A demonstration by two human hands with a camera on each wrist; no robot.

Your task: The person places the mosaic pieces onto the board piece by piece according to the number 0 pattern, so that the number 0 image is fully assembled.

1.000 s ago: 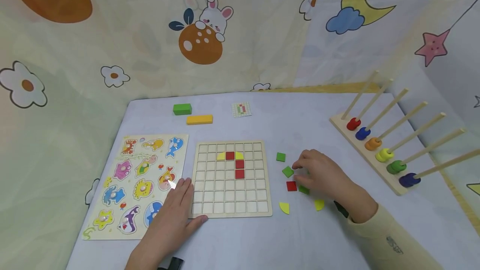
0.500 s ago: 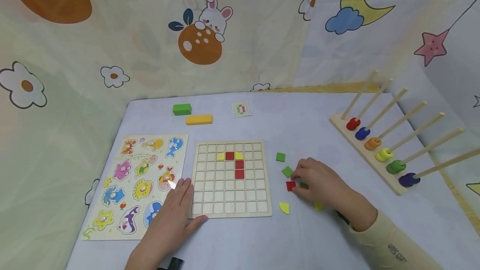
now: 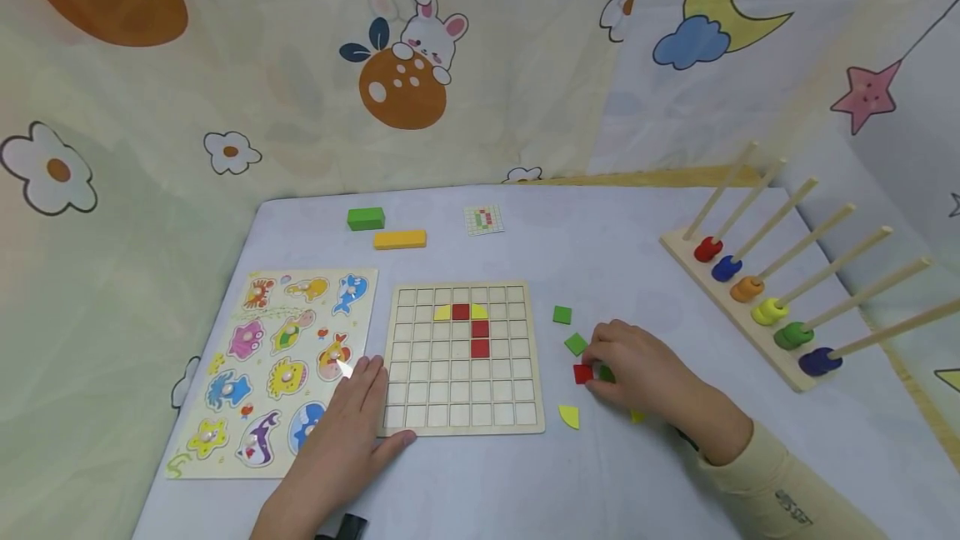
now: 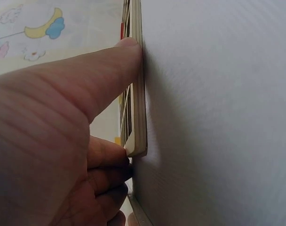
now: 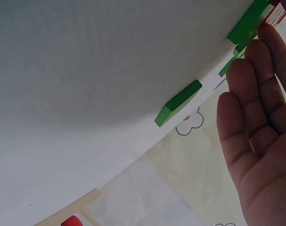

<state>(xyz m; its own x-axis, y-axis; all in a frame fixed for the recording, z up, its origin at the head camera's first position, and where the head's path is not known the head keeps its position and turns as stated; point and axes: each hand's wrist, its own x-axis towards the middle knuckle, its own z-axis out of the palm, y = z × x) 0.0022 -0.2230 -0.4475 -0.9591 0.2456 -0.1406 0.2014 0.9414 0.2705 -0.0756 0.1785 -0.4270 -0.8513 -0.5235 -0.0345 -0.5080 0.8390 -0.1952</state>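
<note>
A wooden grid board [image 3: 420,398] lies mid-table with red squares and yellow quarter-round tiles in its upper cells. My left hand [image 3: 341,423] rests at its lower left corner, fingers along the left side and thumb at the front edge; the left wrist view shows the thumb [image 4: 100,66] against the board's rim. Right of the board, my right hand [image 3: 645,369] pinches a red square tile [image 3: 582,374] by its edges between thumb and forefinger. A green square tile [image 3: 606,373] sits partly under that hand. In the right wrist view its other fingers [image 5: 244,84] extend beside green tiles.
Green squares [image 3: 562,315] and a yellow quarter-round [image 3: 569,417] lie near the right hand. An animal peg puzzle [image 3: 285,448] is at left. Behind are a green block [image 3: 365,219], a yellow block [image 3: 400,239] and a pattern card [image 3: 483,220]. A peg rack [image 3: 731,315] stands right.
My right hand has come down and slightly nearer me, its thumb and forefinger closing on the red square. My left hand and the board stay put.
</note>
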